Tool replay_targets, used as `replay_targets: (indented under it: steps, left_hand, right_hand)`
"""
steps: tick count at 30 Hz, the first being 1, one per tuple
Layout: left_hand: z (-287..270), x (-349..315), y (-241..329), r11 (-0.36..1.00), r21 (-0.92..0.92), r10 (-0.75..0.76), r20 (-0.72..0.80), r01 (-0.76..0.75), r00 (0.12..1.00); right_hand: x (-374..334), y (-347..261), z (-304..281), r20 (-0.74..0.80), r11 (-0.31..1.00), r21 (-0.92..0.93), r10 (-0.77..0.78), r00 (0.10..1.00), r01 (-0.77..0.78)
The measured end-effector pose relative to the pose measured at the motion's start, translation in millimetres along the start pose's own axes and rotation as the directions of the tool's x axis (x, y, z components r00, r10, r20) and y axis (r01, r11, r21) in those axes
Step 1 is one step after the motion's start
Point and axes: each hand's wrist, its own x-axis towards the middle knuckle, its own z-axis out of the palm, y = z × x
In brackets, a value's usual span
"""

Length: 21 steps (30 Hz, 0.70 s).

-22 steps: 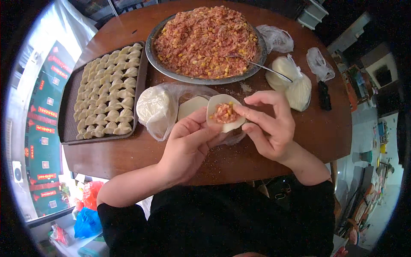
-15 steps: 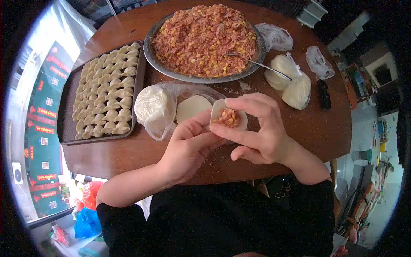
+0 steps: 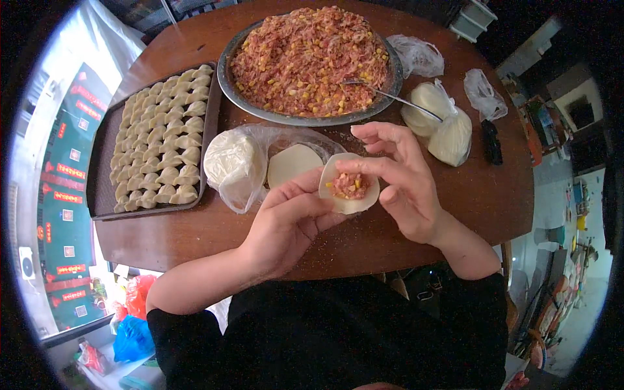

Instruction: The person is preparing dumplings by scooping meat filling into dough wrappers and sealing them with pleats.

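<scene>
A round dumpling wrapper (image 3: 356,205) lies opened out in my left hand (image 3: 285,225), its edge pinched between thumb and fingers. A lump of pink meat filling (image 3: 350,186) with yellow corn bits sits in its middle. My right hand (image 3: 412,190) hovers at the wrapper's right side, fingers spread. Its index finger reaches over the upper part of the wrapper, close to the filling, and the thumb is apart from the edge. Just behind my left hand, a loose wrapper (image 3: 294,162) rests on a clear plastic bag beside a stack of wrappers (image 3: 229,160).
A large metal basin (image 3: 227,84) heaped with filling stands at the back, a metal spoon (image 3: 416,107) stuck in it. On the left is a dark tray (image 3: 104,188) with rows of dumplings (image 3: 159,140). Bagged wrappers (image 3: 448,133), crumpled plastic bags (image 3: 484,94) and a black object (image 3: 492,143) lie right.
My right fingers have let go of the wrapper's rim and lifted apart. The wrapper, folded up around the filling before, now lies flatter and shows more of its face.
</scene>
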Motion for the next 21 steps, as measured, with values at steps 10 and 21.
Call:
replay_targets:
  steps: [10,21]
  left_hand:
    - [-7.0,3.9,-6.0,0.996,0.058,0.069,-0.091,-0.064,0.993]
    - [-7.0,4.8,-6.1,0.997,0.078,0.035,-0.148,-0.024,0.988]
  right_hand:
    - [-2.3,-0.7,-3.9,0.027,0.927,-0.346,-0.14,0.99,0.141]
    - [-0.9,0.1,-5.8,0.082,0.884,-0.412,-0.206,0.975,0.221]
